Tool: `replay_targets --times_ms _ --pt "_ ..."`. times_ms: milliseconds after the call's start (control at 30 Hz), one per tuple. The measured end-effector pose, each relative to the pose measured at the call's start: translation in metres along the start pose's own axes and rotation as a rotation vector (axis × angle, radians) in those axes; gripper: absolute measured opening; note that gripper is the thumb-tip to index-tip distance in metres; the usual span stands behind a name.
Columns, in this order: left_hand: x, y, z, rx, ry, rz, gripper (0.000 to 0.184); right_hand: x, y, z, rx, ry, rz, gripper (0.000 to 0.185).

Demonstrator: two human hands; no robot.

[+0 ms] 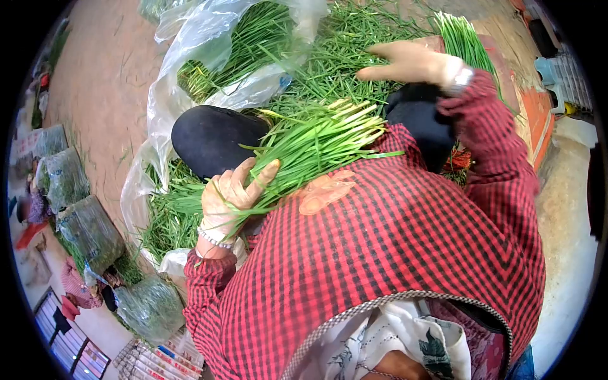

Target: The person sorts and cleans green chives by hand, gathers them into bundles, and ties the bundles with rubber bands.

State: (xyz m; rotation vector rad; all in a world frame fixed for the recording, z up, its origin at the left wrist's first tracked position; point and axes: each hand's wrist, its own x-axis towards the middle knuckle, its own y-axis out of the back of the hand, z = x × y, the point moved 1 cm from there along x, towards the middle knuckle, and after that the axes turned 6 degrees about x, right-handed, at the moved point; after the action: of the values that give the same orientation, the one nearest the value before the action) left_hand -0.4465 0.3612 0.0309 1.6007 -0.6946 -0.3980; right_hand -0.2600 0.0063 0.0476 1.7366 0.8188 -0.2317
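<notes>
My left hand [233, 195], in a pale glove, is closed around the leafy end of a loose bunch of garlic chives [323, 142]. The bunch lies across my lap, its pale stem ends pointing up and to the right. My right hand [408, 62], also gloved, is raised over my right knee with its fingers stretched out and nothing in them. Below and beyond it spreads a heap of loose chive leaves [348, 47]. Close to the right wrist, a neat bundle of chives [465, 44] rests with its white ends facing away from me.
A clear plastic sheet [171, 82] at the left wraps more chives [256, 41]. Several plastic-wrapped bales [92, 231] stand along the far left, near another person [76, 285]. Blue-grey stools or crates [567, 76] are at the far right. Bare floor [95, 76] shows at upper left.
</notes>
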Motion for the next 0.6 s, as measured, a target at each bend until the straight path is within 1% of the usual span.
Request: replay_targets --times_ms 33,67,100,133,167,200,267,300,333,367,400,433,467,533,600 --pt "0.007 0.007 -0.001 0.001 -0.043 -0.054 0.063 0.011 -0.008 -0.031 0.012 0.041 -0.130 0.107" --pt "0.011 0.012 -0.001 0.007 -0.049 -0.055 0.063 0.033 -0.027 -0.047 0.086 0.120 -0.264 0.112" --pt "0.014 0.015 -0.001 -0.027 -0.051 -0.040 0.062 0.042 -0.040 -0.069 0.152 0.127 -0.410 0.108" --pt "0.016 0.016 -0.001 -0.062 -0.051 -0.026 0.061 0.049 -0.051 -0.087 0.225 0.185 -0.503 0.109" --pt "0.015 0.012 -0.003 -0.039 -0.096 0.043 0.058 0.056 -0.063 -0.101 0.277 0.224 -0.657 0.112" --pt "0.012 0.010 -0.004 -0.039 -0.096 0.038 0.058 0.059 -0.080 -0.111 0.317 0.271 -0.626 0.091" --pt "0.005 0.005 -0.003 0.026 -0.092 -0.006 0.056 0.064 -0.102 -0.112 0.512 0.517 -0.544 0.058" --pt "0.003 0.003 -0.002 0.022 -0.090 -0.009 0.056 0.061 -0.106 -0.113 0.438 0.613 -0.295 0.035" --pt "0.003 0.000 0.000 0.040 -0.074 0.038 0.056 0.057 -0.101 -0.111 0.356 0.545 -0.221 0.032" --pt "0.004 -0.001 0.001 0.055 -0.059 0.088 0.057 0.059 -0.104 -0.103 0.438 0.577 -0.138 0.030" --pt "0.006 -0.001 0.002 0.046 -0.060 0.094 0.057 0.056 -0.100 -0.100 0.517 0.606 -0.053 0.028" --pt "0.009 0.000 0.002 0.022 -0.046 0.030 0.057 0.052 -0.098 -0.095 0.815 0.374 -0.026 0.025" --pt "0.011 -0.001 0.002 -0.001 -0.030 -0.034 0.057 0.052 -0.089 -0.088 0.979 0.215 -0.030 0.021" --pt "0.010 -0.011 0.005 -0.029 -0.021 0.002 0.057 0.051 -0.074 -0.071 1.362 -0.020 0.142 0.021" --pt "0.009 -0.013 0.007 0.032 0.022 0.178 0.056 0.049 -0.068 -0.046 1.694 -0.006 0.139 0.022"
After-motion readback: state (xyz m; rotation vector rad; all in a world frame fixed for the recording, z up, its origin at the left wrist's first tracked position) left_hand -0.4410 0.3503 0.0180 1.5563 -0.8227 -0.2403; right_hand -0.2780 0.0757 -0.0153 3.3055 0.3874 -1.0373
